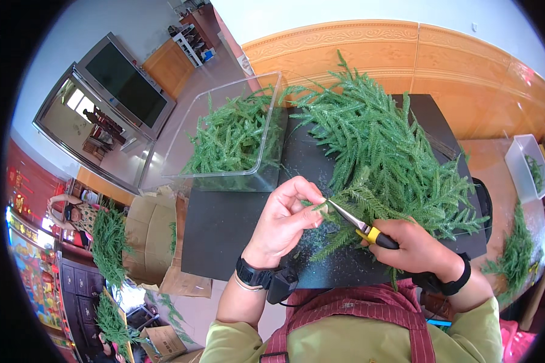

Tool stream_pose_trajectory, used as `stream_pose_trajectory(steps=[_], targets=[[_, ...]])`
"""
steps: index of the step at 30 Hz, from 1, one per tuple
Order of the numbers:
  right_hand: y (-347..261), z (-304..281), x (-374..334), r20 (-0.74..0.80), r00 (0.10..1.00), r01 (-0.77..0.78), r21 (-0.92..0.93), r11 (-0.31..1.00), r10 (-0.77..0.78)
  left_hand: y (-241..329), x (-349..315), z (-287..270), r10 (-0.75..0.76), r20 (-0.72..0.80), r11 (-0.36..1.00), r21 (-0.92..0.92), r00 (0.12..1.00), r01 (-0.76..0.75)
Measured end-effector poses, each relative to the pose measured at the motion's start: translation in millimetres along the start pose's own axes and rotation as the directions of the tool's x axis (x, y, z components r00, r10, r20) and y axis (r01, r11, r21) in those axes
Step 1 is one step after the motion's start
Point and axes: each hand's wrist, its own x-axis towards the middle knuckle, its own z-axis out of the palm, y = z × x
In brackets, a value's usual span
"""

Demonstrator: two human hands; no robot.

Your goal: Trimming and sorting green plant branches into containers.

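Note:
My right hand (415, 248) is closed round long-nose pliers (346, 214) with yellow and black handles. Their jaws point up and left toward my left hand (278, 221), whose thumb and forefinger pinch a small green sprig tip (324, 208) right at the plier tips. Whether the jaws grip the sprig is too small to make out. Beneath the pliers lies a frosted green artificial pine branch (366, 196). It runs into a large heap of pine branches (375, 133) on the dark table (218, 236).
A clear plastic bin (261, 166) full of pine sprigs stands at the table's far left. Beside the table sits an open cardboard box (148, 233). Another person (72, 215) is at the left near more greenery (109, 245). A white tub (524, 163) stands at the right.

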Motion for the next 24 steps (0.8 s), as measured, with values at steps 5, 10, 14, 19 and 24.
stream_pose_trajectory(steps=[5, 10, 14, 19, 24], targets=[[-3.2, -0.4, -1.6, 0.128, 0.988, -0.119, 0.265, 0.957, 0.087, 5.1, -1.2, 10.3, 0.02, -0.09, 0.997, 0.071, 0.996, -0.014], [3.6, 5.0, -3.3, 0.038, 0.999, -0.036, 0.174, 0.984, 0.03, 6.4, -1.6, 10.3, 0.027, -0.088, 0.994, 0.109, 0.996, -0.017], [4.0, 7.3, -4.0, -0.028, 0.999, -0.016, 0.018, 1.0, 0.016, 7.1, -1.2, 10.1, 0.005, -0.103, 0.994, 0.112, 0.995, 0.007], [2.0, 8.5, -3.3, -0.111, 0.993, 0.042, -0.026, 0.999, -0.045, 7.8, 0.0, 10.5, -0.014, -0.099, 0.991, 0.13, 0.995, 0.027], [-0.1, 7.9, -2.8, -0.144, 0.988, 0.045, -0.049, 0.998, -0.052, 9.0, 2.2, 12.8, -0.039, -0.09, 0.994, 0.097, 0.995, 0.047]])
